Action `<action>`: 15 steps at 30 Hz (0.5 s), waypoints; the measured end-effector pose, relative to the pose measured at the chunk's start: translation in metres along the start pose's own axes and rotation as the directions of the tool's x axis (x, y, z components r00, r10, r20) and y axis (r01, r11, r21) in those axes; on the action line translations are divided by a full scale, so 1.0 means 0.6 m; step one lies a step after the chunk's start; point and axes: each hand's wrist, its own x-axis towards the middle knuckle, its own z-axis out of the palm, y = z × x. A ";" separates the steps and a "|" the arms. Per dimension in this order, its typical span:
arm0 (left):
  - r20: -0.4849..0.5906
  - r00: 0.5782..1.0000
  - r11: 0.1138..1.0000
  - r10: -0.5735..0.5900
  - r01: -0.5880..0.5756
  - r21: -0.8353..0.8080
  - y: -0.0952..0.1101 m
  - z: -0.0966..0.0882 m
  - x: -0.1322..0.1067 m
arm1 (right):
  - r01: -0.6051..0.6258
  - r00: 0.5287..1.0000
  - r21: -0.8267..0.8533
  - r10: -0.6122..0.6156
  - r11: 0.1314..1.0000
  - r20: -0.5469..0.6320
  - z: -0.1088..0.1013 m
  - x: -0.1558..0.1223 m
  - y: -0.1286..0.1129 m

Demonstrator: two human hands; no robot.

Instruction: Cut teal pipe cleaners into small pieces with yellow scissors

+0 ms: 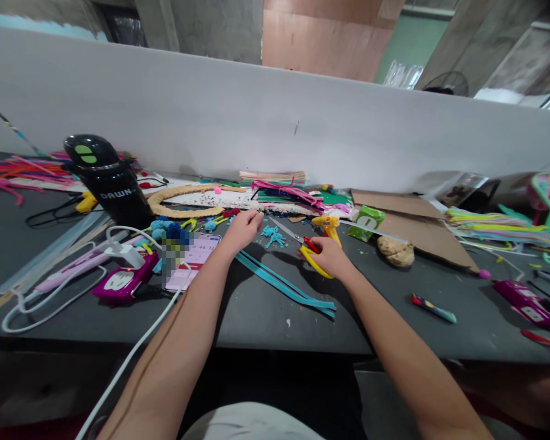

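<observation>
My right hand (332,256) grips a pair of scissors (318,264) with yellow and red handles. The blades point up and left, towards my other hand, and look parted. My left hand (244,232) is closed, its fingertips pressed together; what they hold, if anything, is too small to make out. Between the hands lies a small heap of light-blue fuzzy pieces (274,235). Several long light-blue pipe cleaners (288,286) stretch across the table below, from near my left wrist towards the front right.
A black tumbler (112,183), a phone (193,263) and a purple power strip (126,278) with white cables stand at left. Right of the scissors are a yellow glue gun (327,226), a green packet (366,223), cardboard (421,229) and a cutter knife (433,307).
</observation>
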 end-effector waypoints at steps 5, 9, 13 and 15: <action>-0.004 1.000 1.000 0.020 -0.020 -0.002 -0.001 -0.001 -0.002 | -0.004 1.000 0.020 0.004 1.000 0.026 0.002 0.001 0.002; -0.003 1.000 1.000 0.031 -0.031 0.003 -0.001 -0.002 -0.002 | -0.006 1.000 0.005 0.006 1.000 0.027 0.001 0.001 0.000; 0.001 1.000 1.000 0.031 -0.031 -0.002 0.000 -0.002 -0.003 | -0.006 0.999 -0.019 0.007 1.000 0.035 -0.002 0.000 -0.003; 0.005 0.999 0.999 0.033 -0.033 -0.006 0.000 -0.001 -0.002 | 0.001 0.999 -0.032 0.001 0.999 0.040 -0.003 0.001 -0.002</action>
